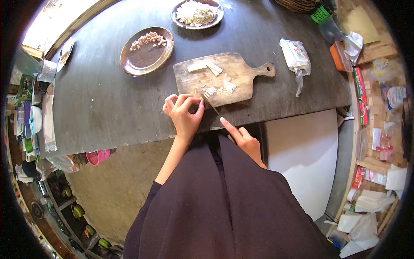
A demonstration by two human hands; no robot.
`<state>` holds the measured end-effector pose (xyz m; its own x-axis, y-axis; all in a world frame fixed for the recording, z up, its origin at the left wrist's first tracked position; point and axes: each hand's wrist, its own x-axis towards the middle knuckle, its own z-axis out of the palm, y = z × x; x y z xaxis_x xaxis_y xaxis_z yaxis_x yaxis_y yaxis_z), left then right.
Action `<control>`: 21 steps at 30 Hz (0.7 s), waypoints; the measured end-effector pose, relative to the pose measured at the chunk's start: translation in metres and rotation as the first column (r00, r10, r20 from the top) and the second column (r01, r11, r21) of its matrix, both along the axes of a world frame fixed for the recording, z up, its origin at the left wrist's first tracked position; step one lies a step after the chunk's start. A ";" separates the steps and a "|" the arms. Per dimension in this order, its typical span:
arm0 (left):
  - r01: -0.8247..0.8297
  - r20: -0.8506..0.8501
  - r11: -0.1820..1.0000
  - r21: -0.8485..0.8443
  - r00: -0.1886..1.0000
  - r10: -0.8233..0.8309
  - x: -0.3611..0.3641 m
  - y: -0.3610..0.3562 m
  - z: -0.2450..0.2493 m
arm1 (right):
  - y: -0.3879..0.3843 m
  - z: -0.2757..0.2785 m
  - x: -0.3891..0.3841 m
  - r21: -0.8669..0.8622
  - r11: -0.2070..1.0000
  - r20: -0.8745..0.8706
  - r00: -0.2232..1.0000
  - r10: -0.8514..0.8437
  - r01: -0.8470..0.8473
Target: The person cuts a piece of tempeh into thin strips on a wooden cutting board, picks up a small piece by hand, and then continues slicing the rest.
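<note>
A wooden cutting board [241,77] with a handle lies near the table's front edge. Pale sticks [206,66] lie on its far half, and small chopped pale pieces [210,92] are on its near half. My right hand [246,141] grips a knife [215,108], index finger stretched along it; the thin blade points up and left over the board's near edge. At the board's near left corner, my left hand [184,113] is closed, thumb and fingers pinched close to the blade tip. What they pinch, if anything, is too small to make out.
A brown plate [146,62] with small pinkish pieces stands beyond the board to the left. Behind it another plate [175,16] carries a pale shredded heap. A white plastic packet [296,56] lies right of the board. Containers line the table's right edge.
</note>
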<state>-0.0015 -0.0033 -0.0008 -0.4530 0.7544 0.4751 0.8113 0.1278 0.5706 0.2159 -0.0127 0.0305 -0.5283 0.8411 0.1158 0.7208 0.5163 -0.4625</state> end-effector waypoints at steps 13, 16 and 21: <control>0.011 0.015 1.000 0.021 1.000 -0.012 0.000 0.000 -0.002 | -0.006 0.017 -0.001 -0.085 0.996 -0.006 1.000 -0.002 0.002; 0.010 0.017 1.000 0.023 1.000 -0.010 -0.001 0.000 -0.003 | -0.005 0.017 -0.001 -0.096 0.995 0.003 1.000 0.009 -0.009; 0.012 0.023 1.000 0.016 1.000 -0.012 0.000 0.000 -0.001 | 0.000 0.015 -0.001 -0.140 0.990 -0.033 0.999 0.017 -0.022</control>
